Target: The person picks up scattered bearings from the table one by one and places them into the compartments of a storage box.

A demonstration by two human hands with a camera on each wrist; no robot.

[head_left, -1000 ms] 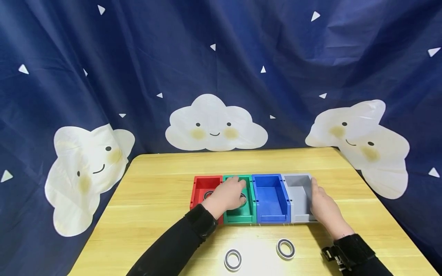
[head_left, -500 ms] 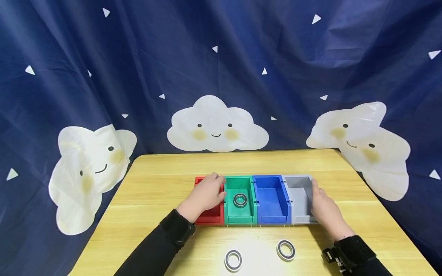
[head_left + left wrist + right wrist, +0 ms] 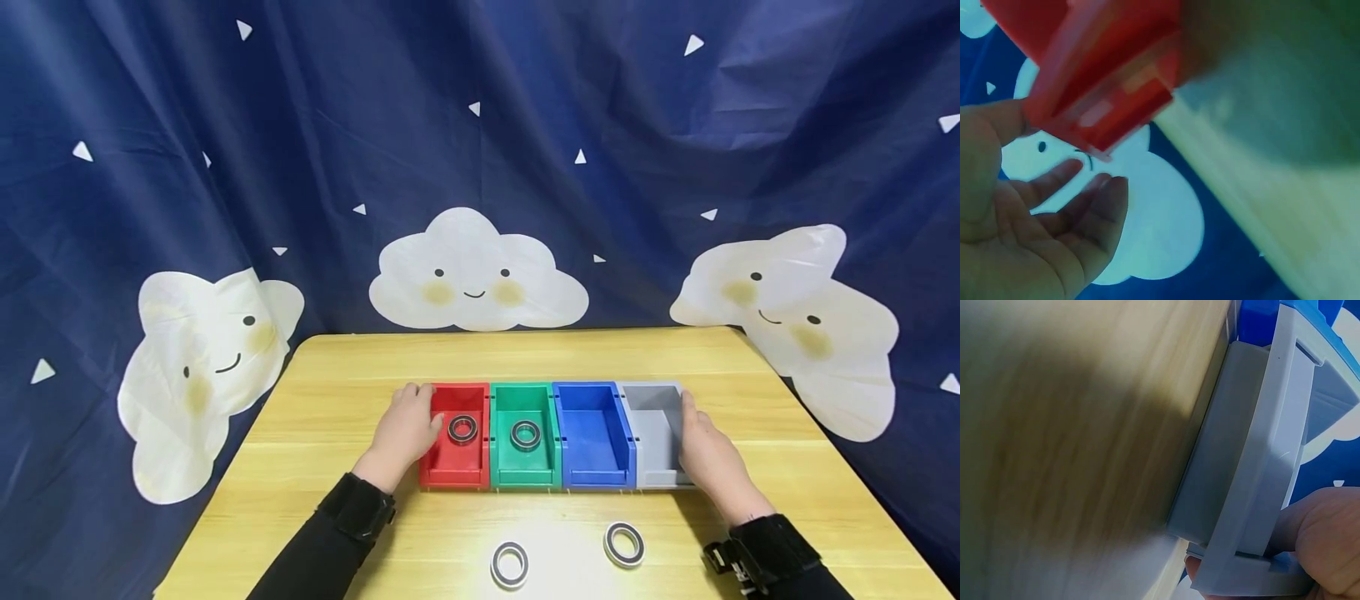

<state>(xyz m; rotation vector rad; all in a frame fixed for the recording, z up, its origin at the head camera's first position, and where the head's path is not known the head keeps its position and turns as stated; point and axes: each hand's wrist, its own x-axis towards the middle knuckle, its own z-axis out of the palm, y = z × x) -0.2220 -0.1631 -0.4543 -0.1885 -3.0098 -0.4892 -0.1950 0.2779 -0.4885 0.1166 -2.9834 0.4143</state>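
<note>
Four small bins stand joined in a row. A black-sealed ring bearing (image 3: 462, 429) lies in the red bin (image 3: 454, 479), and another bearing (image 3: 525, 435) lies in the green bin (image 3: 525, 479). My left hand (image 3: 401, 429) is at the red bin's left side. In the left wrist view its thumb touches the red wall, while the loosely bent fingers (image 3: 1100, 206) show apart from it. My right hand (image 3: 712, 458) grips the right wall of the grey bin (image 3: 656, 477), thumb inside and a fingertip outside, as the right wrist view shows.
Two loose bearings, one on the left (image 3: 510, 566) and one on the right (image 3: 624, 545), lie on the wooden table (image 3: 315, 379) in front of the bins. A blue bin (image 3: 596, 477) sits between green and grey. A dark blue cloud-patterned curtain (image 3: 630, 200) hangs behind.
My left hand has moved left from over the green bin, across the red bin, to the red bin's outer side. The bearings in both bins are now uncovered. My right hand stays at the grey bin.
</note>
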